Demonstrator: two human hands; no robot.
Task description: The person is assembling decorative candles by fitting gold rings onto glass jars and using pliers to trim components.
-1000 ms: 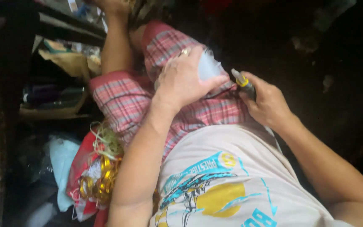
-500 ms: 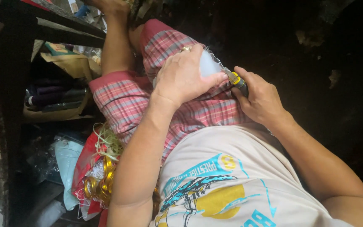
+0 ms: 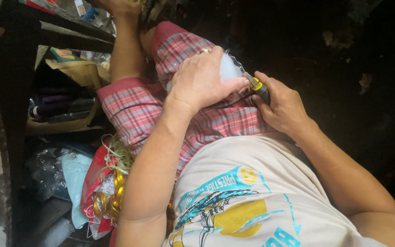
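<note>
On the person's lap, over red plaid shorts, lies a pale, translucent piece of plastic, whitish-blue with a thin edge; it rests on the upper thigh, mostly covered by the left hand; that hand is laid flat over it with the fingers close together and curled down over the far edge, pressing the piece against the leg; a ring shows on one finger. Just beside it, the right hand is closed in a fist around a small cutter with a yellow and black handle; the tool's tip meets the right edge of the plastic piece, close to the left fingertips; whether the blade is cutting cannot be told.

Nearer the camera is a cream shirt with a blue and yellow print.

The space to the right is dark, and little can be made out there; to the left stands a dark shelf, its top edge running across the upper corner; on a lower level lie dark bottles on their sides and a crumpled brown paper bag.

Below the shelf, beside the left arm, a red bag holds gold ribbon coils and pale straw-like strands; next to it sits light blue plastic wrapping.
</note>
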